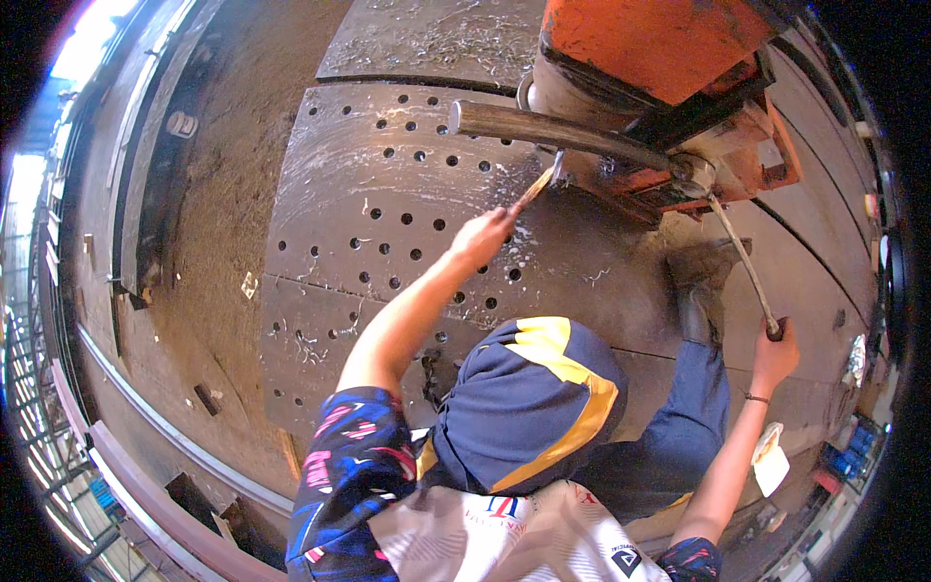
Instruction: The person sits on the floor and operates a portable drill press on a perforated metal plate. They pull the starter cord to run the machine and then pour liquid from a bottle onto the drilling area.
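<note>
My left hand is closed round a slim, tan-handled brush, stretched out over a steel plate drilled with several rows of round holes. The brush's far end is up against the drill bit under an orange drilling machine. Off to the right, my right hand grips the knobbed end of a thin metal lever, which runs up to the machine's round hub. A thicker brown bar reaches left from that hub. Whitish liquid wets the plate by the bit.
Curly metal shavings litter the far plate and the drilled one. My bent knee in navy trousers rises close in front; my boot rests beside the machine. A white bucket stands on the dirt floor at left, near long steel beams.
</note>
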